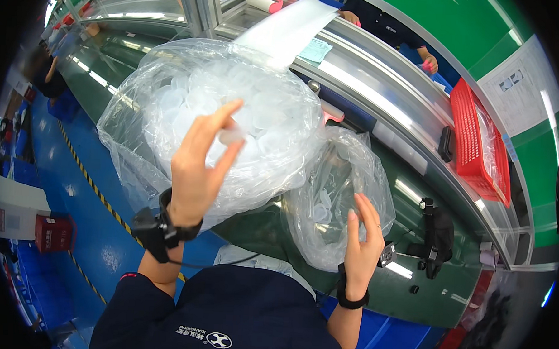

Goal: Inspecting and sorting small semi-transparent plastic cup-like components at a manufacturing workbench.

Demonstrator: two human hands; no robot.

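Note:
A large clear plastic bag (129, 127) full of translucent white round plastic pieces (201, 99) sits on the dark green work surface. Over it is my left hand (199, 161), thumb and fingers curved around a small translucent plastic piece (231, 137), somewhat blurred. To the right, a smaller clear bag (317, 248) stands with its mouth spread, a few similar white pieces (321, 209) inside. My right hand (365, 240) is at this bag's right edge, fingers stretched out, nothing seen in them. Both wrists wear black bands with small devices.
Behind the bags runs a metal-framed conveyor (384, 73) with a white sheet (289, 31) across its edge. A red basket (480, 146) stands at the right. A black strapped device (438, 234) lies on the green surface (405, 292). Another person's hand (429, 62) shows beyond the conveyor.

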